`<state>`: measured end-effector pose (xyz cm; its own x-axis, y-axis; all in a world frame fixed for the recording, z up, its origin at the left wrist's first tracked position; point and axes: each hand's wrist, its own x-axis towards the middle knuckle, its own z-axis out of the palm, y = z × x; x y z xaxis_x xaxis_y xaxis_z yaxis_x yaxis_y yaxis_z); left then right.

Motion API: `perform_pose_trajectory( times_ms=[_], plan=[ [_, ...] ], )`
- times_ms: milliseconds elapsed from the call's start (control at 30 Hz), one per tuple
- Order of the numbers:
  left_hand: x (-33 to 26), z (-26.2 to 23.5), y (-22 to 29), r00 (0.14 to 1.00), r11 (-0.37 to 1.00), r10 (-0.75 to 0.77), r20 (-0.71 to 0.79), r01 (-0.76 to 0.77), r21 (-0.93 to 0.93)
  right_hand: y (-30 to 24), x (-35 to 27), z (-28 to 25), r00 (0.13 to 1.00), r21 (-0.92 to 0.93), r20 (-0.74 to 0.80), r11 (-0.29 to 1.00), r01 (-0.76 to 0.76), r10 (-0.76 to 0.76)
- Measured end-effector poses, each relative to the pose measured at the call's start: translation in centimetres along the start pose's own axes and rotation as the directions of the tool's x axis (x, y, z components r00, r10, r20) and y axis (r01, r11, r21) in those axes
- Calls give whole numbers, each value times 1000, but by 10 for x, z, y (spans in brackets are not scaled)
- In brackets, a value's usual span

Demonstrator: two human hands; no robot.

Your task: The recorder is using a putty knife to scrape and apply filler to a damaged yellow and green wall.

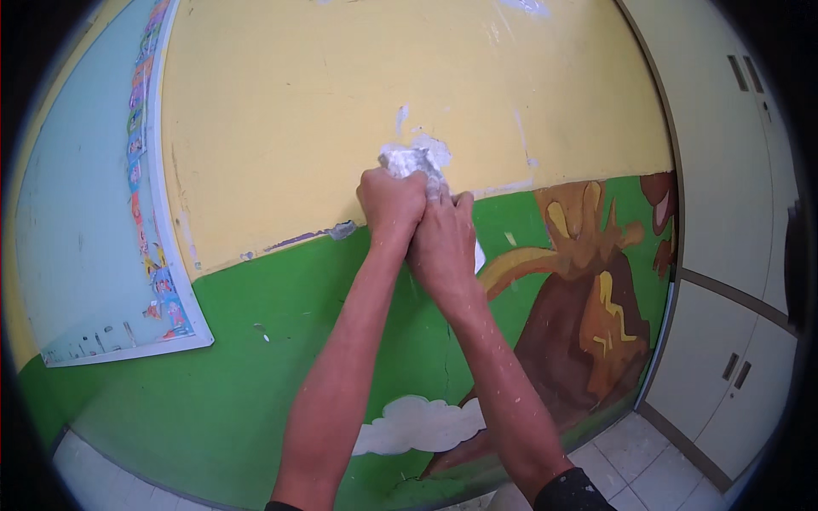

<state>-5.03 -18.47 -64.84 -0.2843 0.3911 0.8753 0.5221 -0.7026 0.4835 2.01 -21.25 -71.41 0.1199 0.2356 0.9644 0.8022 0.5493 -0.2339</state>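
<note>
My two hands are pressed close together in front of a painted wall (pixel 290 128). My left hand (pixel 392 203) is closed in a fist around a smeared whitish-grey piece (pixel 413 160), which sticks out above the knuckles. Its lower part is hidden by my fingers, so its kind is unclear. Against it, my right hand (pixel 443 243) is also closed, its fingertips next to the grey piece's lower end. A white edge (pixel 480 257) shows beside the right hand; whether it is held cannot be told. Just above the hands is a bare whitish patch (pixel 436 150) in the yellow paint.
Below the yellow, the wall is green (pixel 256 375), with a painted volcano (pixel 562 341) and white cloud (pixel 417 424). Paint is chipped along the border (pixel 341 230). A framed light-blue board (pixel 77 221) hangs left. Pale cabinets (pixel 724 170) stand right, over a tiled floor (pixel 635 447).
</note>
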Motion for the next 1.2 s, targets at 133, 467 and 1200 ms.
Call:
perform_pose_trajectory(
  times_ms=[133, 467, 1200],
  plan=[
    [-24, -7, -20, 999, 998, -24, -45, 21, -60, 3, -22, 13, 998, -41, -44, 998, 48, -50],
    [-10, 9, -37, 998, 972, -47, -41, 37, -233, 16, -13, 27, 992, -201, -64, 975, 98, -113],
    [-32, 87, 26, 880, 916, -239, -409, 64, -397, 87, 59, -55, 882, -139, 231, 883, 449, -412]
  ],
)
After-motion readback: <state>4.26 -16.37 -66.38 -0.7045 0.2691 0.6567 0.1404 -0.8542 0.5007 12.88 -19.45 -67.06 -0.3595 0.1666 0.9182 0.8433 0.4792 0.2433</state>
